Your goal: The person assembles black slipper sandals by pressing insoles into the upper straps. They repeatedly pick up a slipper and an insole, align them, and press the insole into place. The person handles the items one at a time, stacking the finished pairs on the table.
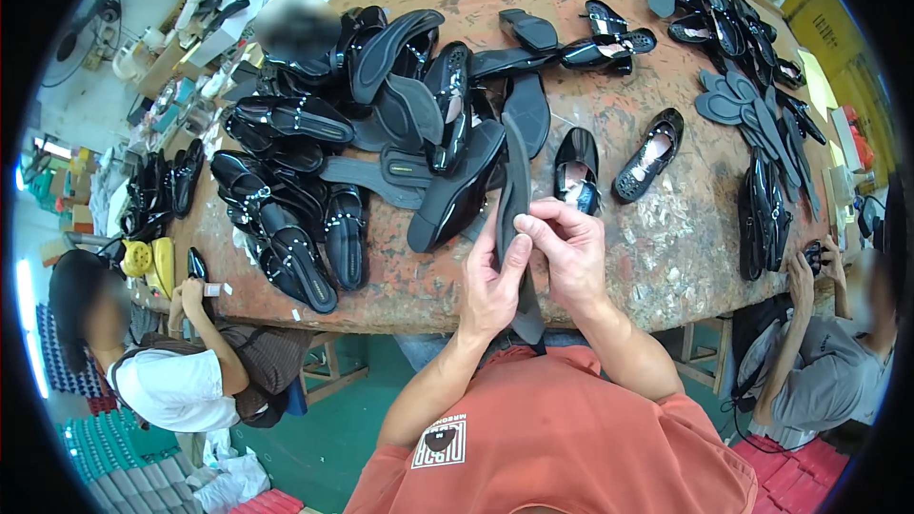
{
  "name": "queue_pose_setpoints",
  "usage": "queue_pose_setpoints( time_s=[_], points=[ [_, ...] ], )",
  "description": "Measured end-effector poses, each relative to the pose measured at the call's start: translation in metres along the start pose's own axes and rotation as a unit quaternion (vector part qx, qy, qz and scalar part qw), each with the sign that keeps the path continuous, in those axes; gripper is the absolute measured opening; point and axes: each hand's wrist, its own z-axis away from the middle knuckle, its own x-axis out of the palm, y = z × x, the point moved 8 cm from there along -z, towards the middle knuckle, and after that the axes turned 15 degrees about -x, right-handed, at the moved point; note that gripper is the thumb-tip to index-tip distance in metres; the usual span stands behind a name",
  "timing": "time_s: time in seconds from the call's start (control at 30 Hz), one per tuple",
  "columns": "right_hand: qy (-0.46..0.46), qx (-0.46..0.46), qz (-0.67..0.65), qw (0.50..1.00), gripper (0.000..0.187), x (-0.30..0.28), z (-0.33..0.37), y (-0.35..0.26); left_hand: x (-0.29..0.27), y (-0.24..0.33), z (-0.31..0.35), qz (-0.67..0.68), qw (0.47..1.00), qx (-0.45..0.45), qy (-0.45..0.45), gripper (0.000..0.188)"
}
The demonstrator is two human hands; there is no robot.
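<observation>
Just above the table's near edge, a long dark insole (515, 171) is held up nearly edge-on. My left hand (488, 290) grips its lower part from the left, thumb pressed against it. From the right, my right hand (574, 262) pinches the same insole between thumb and fingers. Beyond my right hand lie two glossy black shoes, one upright shoe (577, 167) and another shoe (649, 154) angled to its right. Close to the left of the insole, a black shoe (457, 190) rests on its side, sole showing.
Studded black slip-on shoes (290, 252) and loose insoles are heaped on the left half of the worn table (666, 247). More insoles (738, 100) and black shoes (762, 209) lie at the right. People sit at both sides, in a white shirt (176, 381) and a grey shirt (828, 376).
</observation>
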Motion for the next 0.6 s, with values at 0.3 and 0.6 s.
queue_pose_setpoints(
  time_s=[0.3, 0.6],
  points=[
    [0.07, -0.093, 0.071, 0.991, 0.009, -0.024, -0.001, 0.004, -0.028, 0.03, -0.018, -0.155, 0.979, 0.07, 0.114, 0.029],
    [0.3, -0.148, -0.015, 0.942, 0.017, -0.212, -0.011, -0.055, -0.166, 0.099, -0.118, -0.185, 0.892, 0.238, 0.337, 0.027]
  ],
)
